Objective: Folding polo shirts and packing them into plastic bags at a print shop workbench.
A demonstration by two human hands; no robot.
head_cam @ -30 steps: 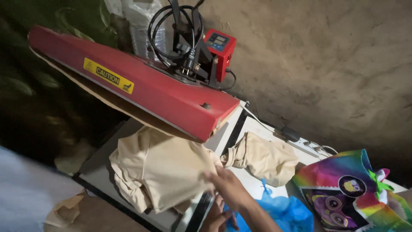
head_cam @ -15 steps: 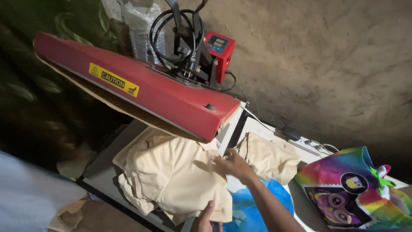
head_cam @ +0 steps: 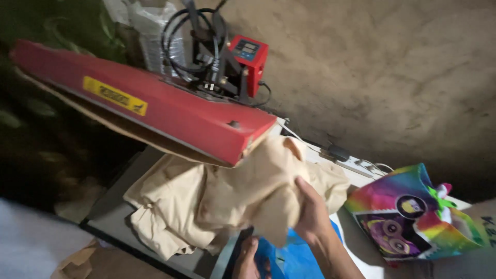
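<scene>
Two hands show. Nearest, the left hand [head_cam: 248,258] sits low at the tabletop [head_cam: 111,206] edge, its grip impossible to tell. The right hand [head_cam: 310,212] clenches one beige garment [head_cam: 206,199], bunched and lifted off the lower platen. Beyond stand one red heat press [head_cam: 155,111] and one rainbow gift bag [head_cam: 408,214].

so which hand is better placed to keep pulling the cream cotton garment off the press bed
Probably the right hand: it grips the bunched cream cotton garment below the raised red heat press lid. The left hand sits low at the frame's edge, its hold unclear.
</scene>
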